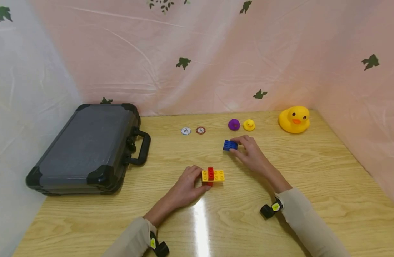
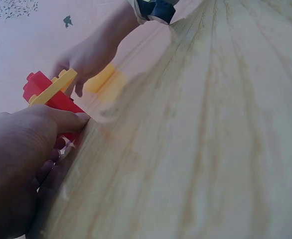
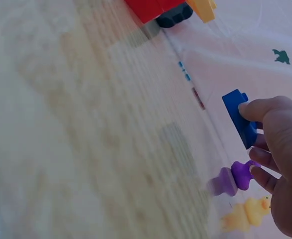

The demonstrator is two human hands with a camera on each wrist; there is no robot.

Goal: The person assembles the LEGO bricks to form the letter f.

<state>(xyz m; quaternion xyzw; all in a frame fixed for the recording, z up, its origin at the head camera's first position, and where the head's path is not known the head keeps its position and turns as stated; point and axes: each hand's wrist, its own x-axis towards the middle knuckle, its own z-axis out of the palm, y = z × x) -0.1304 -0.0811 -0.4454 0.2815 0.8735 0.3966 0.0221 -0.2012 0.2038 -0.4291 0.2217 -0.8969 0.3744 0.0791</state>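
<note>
Near the middle of the table my left hand (image 1: 186, 185) holds a small build of toy building bricks by its left side. In it, a yellow brick (image 1: 219, 175) lies crosswise with a red brick (image 1: 210, 173) on top and more red underneath. The left wrist view shows the thumb (image 2: 69, 119) along the lower red brick (image 2: 66, 103); the other fingers are partly hidden. Farther off to the right, my right hand (image 1: 252, 154) pinches a blue brick (image 1: 229, 145) between thumb and fingers. Seen from the right wrist, the blue brick (image 3: 239, 118) is tilted.
A grey hard case (image 1: 84, 142) with a black handle (image 1: 143, 148) lies at the left. Along the back are a white-blue chip (image 1: 185, 131), a red chip (image 1: 201, 130), a purple duck (image 1: 234, 124), a small yellow duck (image 1: 249, 125) and a large yellow duck (image 1: 294, 120).
</note>
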